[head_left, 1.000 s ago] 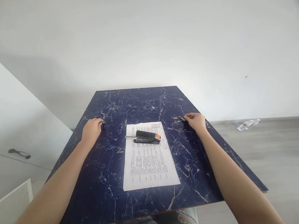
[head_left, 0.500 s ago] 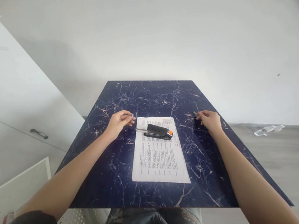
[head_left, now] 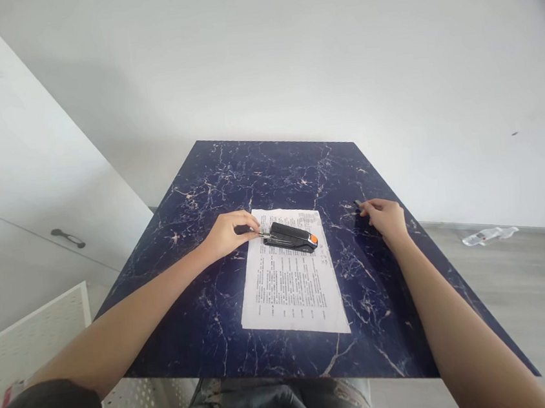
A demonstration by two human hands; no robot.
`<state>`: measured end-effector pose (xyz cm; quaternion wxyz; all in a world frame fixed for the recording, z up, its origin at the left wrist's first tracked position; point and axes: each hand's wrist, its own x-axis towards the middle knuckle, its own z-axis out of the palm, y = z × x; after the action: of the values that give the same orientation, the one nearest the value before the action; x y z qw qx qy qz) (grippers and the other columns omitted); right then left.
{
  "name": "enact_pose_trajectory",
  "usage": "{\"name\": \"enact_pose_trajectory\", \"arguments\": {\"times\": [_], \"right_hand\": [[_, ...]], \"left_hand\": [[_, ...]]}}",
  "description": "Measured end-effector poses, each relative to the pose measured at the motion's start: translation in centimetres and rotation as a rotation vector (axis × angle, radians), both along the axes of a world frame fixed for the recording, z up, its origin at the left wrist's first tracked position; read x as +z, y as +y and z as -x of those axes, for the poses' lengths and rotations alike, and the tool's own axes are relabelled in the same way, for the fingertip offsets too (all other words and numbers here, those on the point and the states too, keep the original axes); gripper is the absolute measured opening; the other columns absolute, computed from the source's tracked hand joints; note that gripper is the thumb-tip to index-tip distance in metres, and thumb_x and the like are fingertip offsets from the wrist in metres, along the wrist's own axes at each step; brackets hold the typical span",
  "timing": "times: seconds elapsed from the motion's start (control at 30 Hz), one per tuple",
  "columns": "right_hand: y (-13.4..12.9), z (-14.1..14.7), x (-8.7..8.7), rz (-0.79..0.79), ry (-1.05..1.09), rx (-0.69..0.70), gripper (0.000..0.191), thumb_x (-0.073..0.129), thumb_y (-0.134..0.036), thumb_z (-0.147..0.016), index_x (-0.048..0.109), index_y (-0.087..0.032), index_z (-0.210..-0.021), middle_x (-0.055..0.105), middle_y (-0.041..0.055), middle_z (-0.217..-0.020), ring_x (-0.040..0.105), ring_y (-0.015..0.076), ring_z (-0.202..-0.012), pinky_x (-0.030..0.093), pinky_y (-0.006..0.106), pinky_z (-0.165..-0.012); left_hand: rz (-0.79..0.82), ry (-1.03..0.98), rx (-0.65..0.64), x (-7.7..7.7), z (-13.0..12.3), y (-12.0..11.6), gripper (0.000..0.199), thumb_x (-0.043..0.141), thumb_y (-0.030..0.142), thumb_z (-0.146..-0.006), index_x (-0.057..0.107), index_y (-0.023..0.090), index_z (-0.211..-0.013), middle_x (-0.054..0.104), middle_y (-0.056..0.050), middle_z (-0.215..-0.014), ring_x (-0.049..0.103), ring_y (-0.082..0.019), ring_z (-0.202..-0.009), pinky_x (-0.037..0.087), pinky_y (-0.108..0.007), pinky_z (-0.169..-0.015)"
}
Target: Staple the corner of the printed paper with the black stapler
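A black stapler [head_left: 291, 236] with an orange button lies on a printed sheet of paper [head_left: 291, 293]; its metal rail [head_left: 265, 234] sticks out to the left. My left hand [head_left: 234, 233] is closed in a pinch at the end of that rail. The small grey strip of staples it carried is mostly hidden by the fingers. To the right of the paper, my right hand [head_left: 385, 220] rests at the table, thumb and fingers pinched on a small dark grey strip [head_left: 357, 203], which looks like staples.
The dark blue marble-patterned table [head_left: 269, 172] stands against a white wall. A white cabinet [head_left: 14, 159] with a dark handle is at the left, above a white perforated rack [head_left: 36, 320]. Clear plastic packaging [head_left: 489, 235] lies on the floor at the right.
My left hand has moved right and slightly down, from beside the paper's upper left corner to the stapler's rail. My right hand has stayed nearly in place.
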<state>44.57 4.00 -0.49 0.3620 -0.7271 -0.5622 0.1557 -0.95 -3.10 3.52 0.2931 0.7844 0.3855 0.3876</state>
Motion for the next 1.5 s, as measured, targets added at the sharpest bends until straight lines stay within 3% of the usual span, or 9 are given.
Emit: {"name": "enact_pose_trajectory", "arguments": {"times": [0.47,0.93,1.17,1.5], "right_hand": [[0.0,0.0,0.0,-0.008,-0.049,0.007,0.034,0.062,-0.045,-0.084,0.083,-0.021,-0.092,0.079,0.007,-0.08,0.064,0.0214,-0.061,0.047,0.033,-0.063],[-0.2,0.1,0.2,0.008,-0.049,0.007,0.032,0.06,-0.043,-0.082,0.083,-0.022,-0.091,0.079,0.0057,-0.08,0.062,0.0206,-0.06,0.045,0.032,-0.06],[-0.4,0.4,0.5,0.003,-0.054,0.007,0.036,0.062,-0.05,-0.084,0.083,-0.021,-0.089,0.079,0.0075,-0.08,0.065,0.0232,-0.067,0.048,0.033,-0.064],[-0.5,0.6,0.9,0.034,-0.062,0.004,0.03,0.061,-0.042,-0.083,0.083,-0.023,-0.091,0.08,0.0062,-0.082,0.065,0.0224,-0.064,0.046,0.034,-0.064]], "left_hand": [[0.02,0.031,-0.059,-0.2,0.1,0.3,0.003,0.08,0.027,-0.086,0.08,0.024,-0.085,0.078,-0.004,-0.104,0.073,-0.018,-0.097,0.055,-0.036,-0.095],[0.003,0.081,-0.061,-0.6,0.2,0.5,0.004,0.078,0.028,-0.087,0.079,0.025,-0.086,0.078,-0.004,-0.105,0.073,-0.018,-0.097,0.054,-0.037,-0.095],[0.033,0.087,-0.077,-0.9,0.4,0.8,0.007,0.077,0.03,-0.086,0.079,0.024,-0.091,0.078,-0.005,-0.104,0.072,-0.018,-0.096,0.055,-0.036,-0.092],[0.157,-0.001,-0.013,-1.2,0.6,0.8,0.019,0.081,0.034,-0.082,0.079,0.022,-0.097,0.08,-0.007,-0.099,0.074,-0.019,-0.089,0.06,-0.036,-0.089]]}}
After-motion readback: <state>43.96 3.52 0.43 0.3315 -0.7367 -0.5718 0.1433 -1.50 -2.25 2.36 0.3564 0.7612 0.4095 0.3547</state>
